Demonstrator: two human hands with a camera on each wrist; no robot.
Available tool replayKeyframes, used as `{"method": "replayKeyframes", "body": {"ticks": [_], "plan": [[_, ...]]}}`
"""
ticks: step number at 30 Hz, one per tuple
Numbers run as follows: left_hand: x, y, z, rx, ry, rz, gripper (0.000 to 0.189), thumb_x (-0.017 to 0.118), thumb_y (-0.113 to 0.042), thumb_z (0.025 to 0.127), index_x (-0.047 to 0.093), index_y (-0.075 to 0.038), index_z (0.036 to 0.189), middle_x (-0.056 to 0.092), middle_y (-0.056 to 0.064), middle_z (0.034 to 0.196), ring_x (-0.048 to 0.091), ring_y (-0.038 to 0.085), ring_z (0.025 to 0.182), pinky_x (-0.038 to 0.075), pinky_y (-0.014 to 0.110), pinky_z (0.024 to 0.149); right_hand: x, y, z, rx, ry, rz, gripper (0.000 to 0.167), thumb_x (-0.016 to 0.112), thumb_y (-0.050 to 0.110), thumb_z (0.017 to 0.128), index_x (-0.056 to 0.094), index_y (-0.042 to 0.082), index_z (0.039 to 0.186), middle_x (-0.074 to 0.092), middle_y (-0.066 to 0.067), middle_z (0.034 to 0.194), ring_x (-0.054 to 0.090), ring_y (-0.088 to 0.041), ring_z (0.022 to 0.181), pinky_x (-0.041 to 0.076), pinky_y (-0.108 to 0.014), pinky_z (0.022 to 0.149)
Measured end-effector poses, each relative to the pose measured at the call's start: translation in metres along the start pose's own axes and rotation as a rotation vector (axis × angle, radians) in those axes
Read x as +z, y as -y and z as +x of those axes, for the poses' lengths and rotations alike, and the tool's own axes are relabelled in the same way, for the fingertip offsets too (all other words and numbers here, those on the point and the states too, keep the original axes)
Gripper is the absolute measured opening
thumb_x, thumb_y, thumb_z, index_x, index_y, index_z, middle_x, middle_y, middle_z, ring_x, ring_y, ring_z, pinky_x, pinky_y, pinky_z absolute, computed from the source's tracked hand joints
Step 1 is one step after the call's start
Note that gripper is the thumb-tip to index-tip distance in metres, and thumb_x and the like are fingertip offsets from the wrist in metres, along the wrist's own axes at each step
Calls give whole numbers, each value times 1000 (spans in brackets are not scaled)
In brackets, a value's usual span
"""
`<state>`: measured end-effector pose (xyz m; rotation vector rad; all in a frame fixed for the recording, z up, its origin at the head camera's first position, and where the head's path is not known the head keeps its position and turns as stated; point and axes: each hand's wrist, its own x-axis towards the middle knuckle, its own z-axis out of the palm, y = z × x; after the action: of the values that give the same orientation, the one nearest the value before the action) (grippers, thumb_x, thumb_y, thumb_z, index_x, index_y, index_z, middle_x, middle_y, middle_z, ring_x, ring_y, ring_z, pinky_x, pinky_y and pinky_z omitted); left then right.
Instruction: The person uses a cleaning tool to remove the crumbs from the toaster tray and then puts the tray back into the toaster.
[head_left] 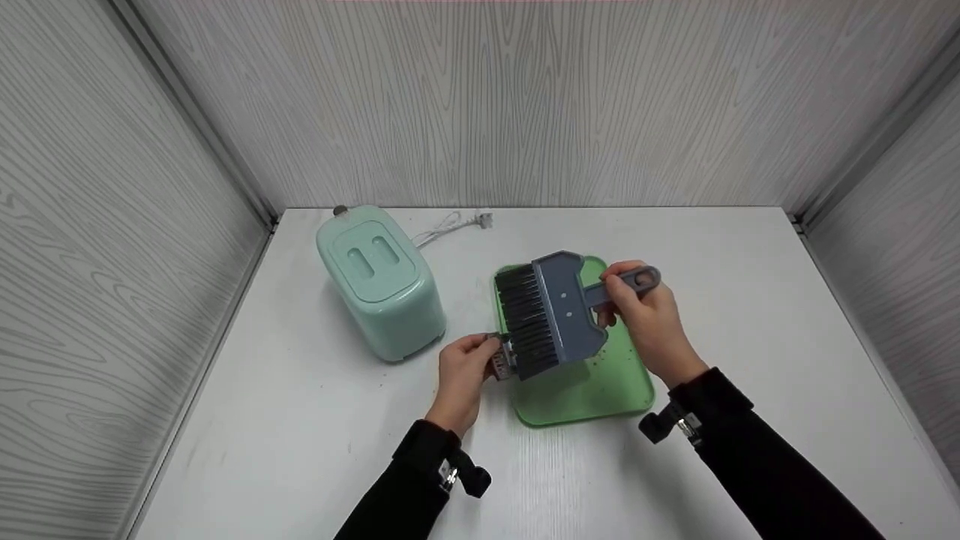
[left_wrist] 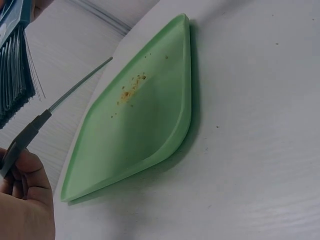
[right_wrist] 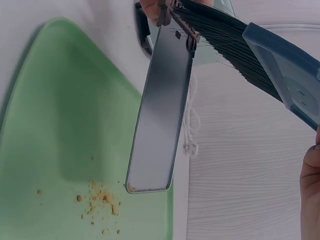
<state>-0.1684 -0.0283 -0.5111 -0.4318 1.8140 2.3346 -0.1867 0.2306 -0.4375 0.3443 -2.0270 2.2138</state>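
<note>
My left hand [head_left: 463,371] pinches the dark end of a crumb tray, a long, flat metal piece [right_wrist: 160,110] with a few crumbs along its far edge. It is held above a green tray [head_left: 585,397]. My right hand [head_left: 652,319] grips the handle of a blue-grey hand brush [head_left: 574,307] with black bristles [right_wrist: 230,40]. In the head view the bristles overlap the crumb tray and hide most of it. Tan crumbs [left_wrist: 132,90] lie scattered on the green tray beneath, seen in both wrist views.
A mint-green toaster [head_left: 386,285] with a lid on top stands left of the green tray. Its white cord and plug [head_left: 484,219] lie behind it near the back wall. Small specks dot the white table [head_left: 262,420]. Wood-grain panels [head_left: 525,105] enclose the back and sides.
</note>
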Motion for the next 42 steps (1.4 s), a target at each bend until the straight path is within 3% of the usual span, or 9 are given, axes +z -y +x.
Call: {"method": "replayKeyframes", "body": {"ticks": [10, 19, 26, 42], "plan": [[2, 0, 2, -5, -19, 0, 23, 71, -12, 96, 71, 4, 111, 69, 9, 95, 63, 16, 79, 53, 29, 70, 6, -7, -2, 35, 35, -40, 34, 61, 29, 107, 57, -1, 120, 60, -16, 82, 59, -20, 65, 51, -30, 62], [2, 1, 2, -6, -7, -12, 24, 71, -13, 96, 70, 5, 112, 66, 11, 102, 63, 17, 86, 55, 29, 76, 3, -13, -4, 56, 41, -104, 33, 59, 28, 108, 57, -2, 121, 59, -17, 83, 59, -21, 65, 49, -31, 63], [3, -1, 1, -24, -12, -15, 23, 70, -12, 96, 70, 5, 112, 66, 13, 108, 65, 19, 90, 57, 31, 79, -2, -16, -2, 70, 10, -137, 30, 60, 26, 107, 59, -1, 119, 60, -17, 81, 60, -19, 64, 50, -29, 62], [0, 1, 2, 1, 5, -20, 28, 68, -11, 97, 68, 8, 118, 67, 17, 112, 67, 19, 93, 57, 30, 82, -28, -20, -4, 90, -41, -183, 36, 61, 30, 107, 57, -3, 121, 61, -14, 83, 59, -19, 65, 51, -29, 62]]}}
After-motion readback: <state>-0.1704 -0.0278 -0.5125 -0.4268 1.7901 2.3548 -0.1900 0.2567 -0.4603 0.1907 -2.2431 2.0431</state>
